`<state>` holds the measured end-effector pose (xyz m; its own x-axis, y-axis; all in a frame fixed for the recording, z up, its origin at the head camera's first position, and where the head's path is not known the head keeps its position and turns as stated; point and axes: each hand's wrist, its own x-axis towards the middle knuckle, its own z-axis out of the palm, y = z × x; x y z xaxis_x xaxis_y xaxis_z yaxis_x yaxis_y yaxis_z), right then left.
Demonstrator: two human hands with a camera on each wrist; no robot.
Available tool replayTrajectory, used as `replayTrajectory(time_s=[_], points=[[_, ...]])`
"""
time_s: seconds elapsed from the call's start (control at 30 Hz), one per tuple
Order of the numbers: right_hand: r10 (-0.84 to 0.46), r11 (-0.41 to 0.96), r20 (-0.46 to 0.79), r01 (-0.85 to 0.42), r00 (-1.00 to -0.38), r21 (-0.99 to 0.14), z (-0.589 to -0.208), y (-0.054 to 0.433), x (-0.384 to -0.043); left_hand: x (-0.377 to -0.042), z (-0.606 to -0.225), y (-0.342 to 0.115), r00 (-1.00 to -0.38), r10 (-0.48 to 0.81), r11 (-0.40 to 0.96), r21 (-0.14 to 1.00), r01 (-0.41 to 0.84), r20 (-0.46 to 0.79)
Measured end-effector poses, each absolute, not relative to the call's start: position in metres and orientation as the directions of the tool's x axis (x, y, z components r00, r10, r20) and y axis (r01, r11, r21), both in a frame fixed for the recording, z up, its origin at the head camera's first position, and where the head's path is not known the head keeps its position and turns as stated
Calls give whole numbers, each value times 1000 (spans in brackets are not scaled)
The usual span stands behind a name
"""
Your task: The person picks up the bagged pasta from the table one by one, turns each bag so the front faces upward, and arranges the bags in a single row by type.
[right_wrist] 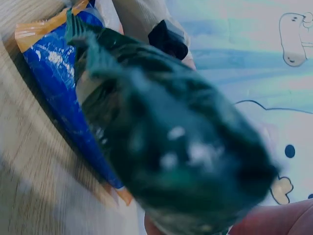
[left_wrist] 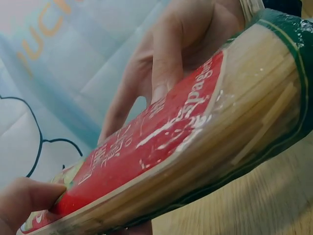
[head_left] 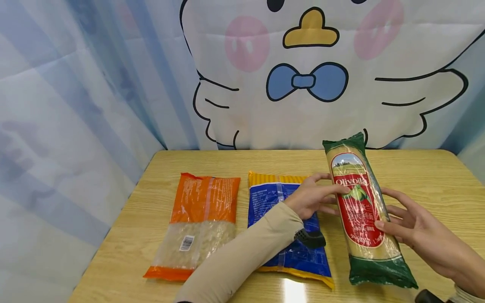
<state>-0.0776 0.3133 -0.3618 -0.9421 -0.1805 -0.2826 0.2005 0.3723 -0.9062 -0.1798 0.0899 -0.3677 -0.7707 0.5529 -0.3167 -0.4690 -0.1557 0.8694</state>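
Observation:
Both hands hold a spaghetti packet [head_left: 358, 210] with green ends and a red label, tilted above the right part of the table. My left hand [head_left: 312, 195] grips its left edge near the upper half, the thumb lying over the label. On the opposite edge, lower down, my right hand [head_left: 417, 231] grips it with the thumb on the front. In the left wrist view the spaghetti packet [left_wrist: 161, 142] runs diagonally between both hands. A dark green end of the spaghetti packet [right_wrist: 181, 142] fills much of the right wrist view, blurred.
Left of the spaghetti, a blue and yellow bag [head_left: 265, 202] lies on the wooden table [head_left: 121, 235], partly under the left forearm. Farther left lies an orange and clear bag [head_left: 206, 202] with pale contents. A printed curtain [head_left: 151, 75] hangs behind the table.

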Motion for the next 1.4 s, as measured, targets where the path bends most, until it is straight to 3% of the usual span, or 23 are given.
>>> replayTrajectory(time_s=[0.37,0.5,1.4], points=[[-170,362,-358,280,-918,-889,-364,317,-78,-176,-365,98,-824,452,-204,860,-469,-342],[-161,414,-400,306,-902,-857,-362,316,-80,-176,-364,101,-827,444,-198,862,-466,-345],[-149,489,-348,237,-926,-840,-368,326,-75,-170,-366,109,-842,402,-186,868,-459,-359]])
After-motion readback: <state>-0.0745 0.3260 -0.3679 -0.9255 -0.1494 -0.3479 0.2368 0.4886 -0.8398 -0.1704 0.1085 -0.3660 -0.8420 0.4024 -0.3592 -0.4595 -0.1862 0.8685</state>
